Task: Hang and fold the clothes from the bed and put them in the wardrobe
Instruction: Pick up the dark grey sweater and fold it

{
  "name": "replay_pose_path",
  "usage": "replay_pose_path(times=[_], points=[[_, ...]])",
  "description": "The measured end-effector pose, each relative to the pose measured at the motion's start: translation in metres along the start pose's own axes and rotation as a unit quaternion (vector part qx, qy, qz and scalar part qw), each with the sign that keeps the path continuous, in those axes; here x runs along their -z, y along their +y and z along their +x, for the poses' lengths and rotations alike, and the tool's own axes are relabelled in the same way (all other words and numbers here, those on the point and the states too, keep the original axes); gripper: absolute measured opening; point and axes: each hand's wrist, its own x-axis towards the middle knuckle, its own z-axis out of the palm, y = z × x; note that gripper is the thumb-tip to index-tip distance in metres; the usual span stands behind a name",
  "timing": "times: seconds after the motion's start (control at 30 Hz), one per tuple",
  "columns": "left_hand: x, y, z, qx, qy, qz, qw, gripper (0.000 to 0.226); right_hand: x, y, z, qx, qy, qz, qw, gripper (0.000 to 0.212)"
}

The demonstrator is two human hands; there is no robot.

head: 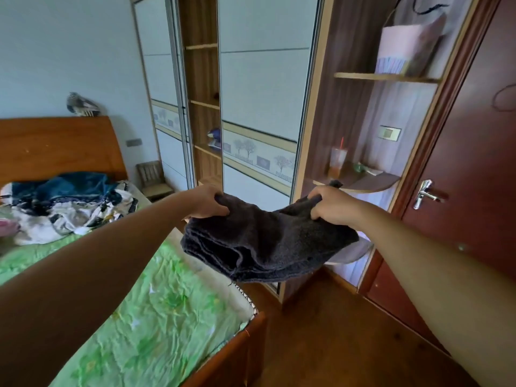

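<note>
A dark grey knitted garment (268, 247), folded into a thick bundle, hangs in the air between both hands above the bed's foot corner. My left hand (206, 202) grips its left top edge and my right hand (332, 205) grips its right top edge. The wardrobe (257, 88) stands straight ahead with white sliding doors; a narrow gap between them shows wooden shelves (202, 104). A heap of clothes (69, 202), blue and white patterned, lies on the bed (167, 308) near the headboard at the left.
An open corner shelf unit (371, 180) at the right holds a plastic cup (337, 160) and a pink bag (407, 48) above. A dark red door (480, 163) with a metal handle is at far right. A small wooden stool (153, 177) stands beside the bed. Wood floor below.
</note>
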Motion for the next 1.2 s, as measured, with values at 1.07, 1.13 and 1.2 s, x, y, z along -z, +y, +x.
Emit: replay_pose_path(times=[1.07,1.13,1.2], points=[[0.040,-0.080,0.430,0.257,0.108,0.022,0.960,0.050,0.025,-0.044,0.597,0.239,-0.125,-0.085,0.959,0.029],[0.046,-0.084,0.435,0.279,0.121,0.026,0.952,0.045,0.022,-0.057,0.617,0.254,-0.135,-0.087,0.954,0.028],[0.054,-0.089,0.440,0.295,0.128,0.031,0.946,0.041,0.016,-0.071,0.635,0.274,-0.143,-0.093,0.946,0.027]])
